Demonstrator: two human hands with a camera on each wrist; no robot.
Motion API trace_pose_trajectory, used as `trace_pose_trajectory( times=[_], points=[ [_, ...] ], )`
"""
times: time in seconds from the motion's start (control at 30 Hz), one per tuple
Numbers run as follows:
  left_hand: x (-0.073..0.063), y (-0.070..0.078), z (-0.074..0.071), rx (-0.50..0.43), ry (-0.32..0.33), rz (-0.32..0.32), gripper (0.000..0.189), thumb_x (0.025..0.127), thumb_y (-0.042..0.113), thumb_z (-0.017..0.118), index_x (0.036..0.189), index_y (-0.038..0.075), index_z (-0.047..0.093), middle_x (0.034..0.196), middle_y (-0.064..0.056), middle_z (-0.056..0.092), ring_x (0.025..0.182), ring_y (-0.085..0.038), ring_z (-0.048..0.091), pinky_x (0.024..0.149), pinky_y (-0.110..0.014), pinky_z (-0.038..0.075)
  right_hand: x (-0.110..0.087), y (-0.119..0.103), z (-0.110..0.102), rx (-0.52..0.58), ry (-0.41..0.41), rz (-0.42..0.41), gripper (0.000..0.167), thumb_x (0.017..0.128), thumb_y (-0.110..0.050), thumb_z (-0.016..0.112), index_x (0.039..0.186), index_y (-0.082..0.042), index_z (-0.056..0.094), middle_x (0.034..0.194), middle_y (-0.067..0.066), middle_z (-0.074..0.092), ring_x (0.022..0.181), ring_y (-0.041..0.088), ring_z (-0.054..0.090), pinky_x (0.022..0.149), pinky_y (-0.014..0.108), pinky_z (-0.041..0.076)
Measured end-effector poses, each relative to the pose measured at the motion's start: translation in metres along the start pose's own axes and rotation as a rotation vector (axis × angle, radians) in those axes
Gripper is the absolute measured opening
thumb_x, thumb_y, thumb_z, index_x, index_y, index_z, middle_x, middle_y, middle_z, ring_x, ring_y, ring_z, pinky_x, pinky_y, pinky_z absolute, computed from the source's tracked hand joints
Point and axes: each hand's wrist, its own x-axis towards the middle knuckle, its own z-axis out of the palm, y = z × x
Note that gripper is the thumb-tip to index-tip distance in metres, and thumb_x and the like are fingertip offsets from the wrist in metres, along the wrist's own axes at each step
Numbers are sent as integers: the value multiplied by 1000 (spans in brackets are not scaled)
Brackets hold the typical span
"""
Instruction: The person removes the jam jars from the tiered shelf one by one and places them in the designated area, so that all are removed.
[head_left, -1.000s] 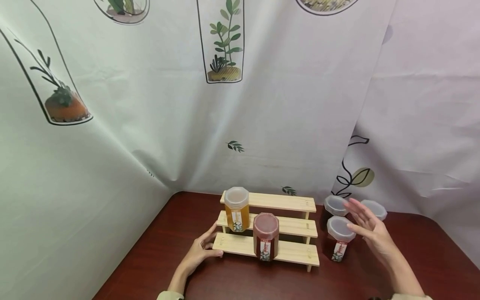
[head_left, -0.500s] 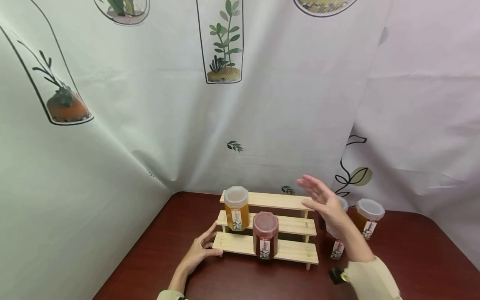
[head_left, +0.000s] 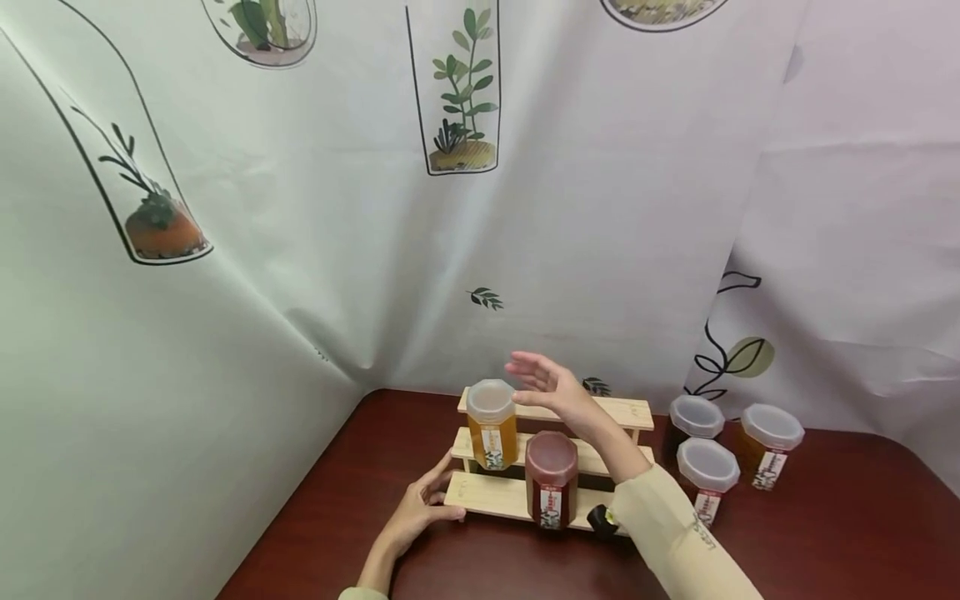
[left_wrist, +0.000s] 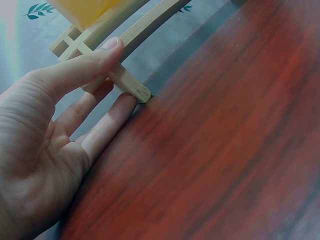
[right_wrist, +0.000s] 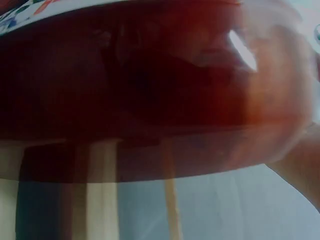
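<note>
A three-step wooden display rack (head_left: 487, 493) stands on the dark red table. My left hand (head_left: 415, 510) grips its left end; in the left wrist view the thumb lies on a wooden bar (left_wrist: 150, 27) with fingers below. An amber jar (head_left: 504, 437) with a clear lid is on the middle step, and a dark red jar (head_left: 551, 479) is on the lowest. My right hand (head_left: 558, 396) hovers over the rack with extended fingers, close to the amber jar's lid, holding nothing. Whether it touches the lid I cannot tell. The red jar's wall (right_wrist: 150, 80) fills most of the right wrist view.
Right of the rack stand a dark jar (head_left: 696, 417) at the back, another dark jar (head_left: 707, 468) in front of it, and an amber jar (head_left: 770, 446) farther right. White printed cloth (head_left: 600, 250) hangs behind and to the left. My right forearm crosses the rack's right part.
My right hand has moved left from the jars beside the rack to the amber jar on it. My left hand keeps its place on the rack. The head view has shifted slightly.
</note>
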Motion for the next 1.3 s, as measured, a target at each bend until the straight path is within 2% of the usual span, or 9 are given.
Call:
trace_pose_trajectory(
  times=[0.13,0.27,0.4,0.5,0.7,0.9,1.07,1.3],
  points=[
    [-1,-2,2,-10,-3,-3,99,81,7,78,158,13,16,147,-33,38,97,-15,67,79,-27,55,8,12,0,13,-65,29,74,88,-11,70,150,-1,32,153,24,37,143,40,33,117,51,29],
    [-2,-1,1,-23,-2,4,99,81,7,78,158,11,16,147,-34,38,97,-15,67,78,-27,56,15,21,2,-12,-164,95,80,87,-15,73,153,-3,28,156,21,34,144,39,33,117,51,30],
    [-2,-2,-1,-29,-14,5,101,80,8,79,158,11,14,148,-35,36,96,-15,67,78,-28,57,19,27,4,-14,-229,145,84,85,-19,76,154,-7,29,150,21,43,136,32,45,111,46,39],
    [-2,-2,-1,-29,-11,3,102,80,8,79,158,11,14,147,-35,37,95,-15,67,78,-28,57,21,30,3,-11,-261,143,84,84,-20,77,153,-8,30,144,23,48,127,26,53,105,40,45],
    [-2,-1,-1,-36,-14,7,101,80,9,79,157,9,15,148,-35,36,96,-15,67,78,-28,57,25,37,1,0,-292,123,83,84,-20,77,152,-8,31,141,21,50,121,19,56,102,37,46],
    [-1,0,0,-30,-24,15,102,80,11,80,157,7,14,147,-37,36,95,-14,67,78,-27,57,24,43,0,22,-289,104,83,84,-22,77,152,-8,31,140,18,52,118,15,56,102,35,46],
    [-1,0,0,-31,-19,5,102,79,12,80,157,9,15,147,-36,36,98,-16,66,79,-28,56,25,47,0,57,-282,99,87,83,-23,78,152,-6,30,136,11,55,115,12,56,101,33,47],
    [-1,-1,-1,-26,-18,3,102,79,11,80,157,9,14,147,-36,36,98,-17,66,79,-28,56,29,50,1,85,-319,58,87,84,-23,77,151,0,28,129,2,57,113,10,57,99,31,47]
  ],
)
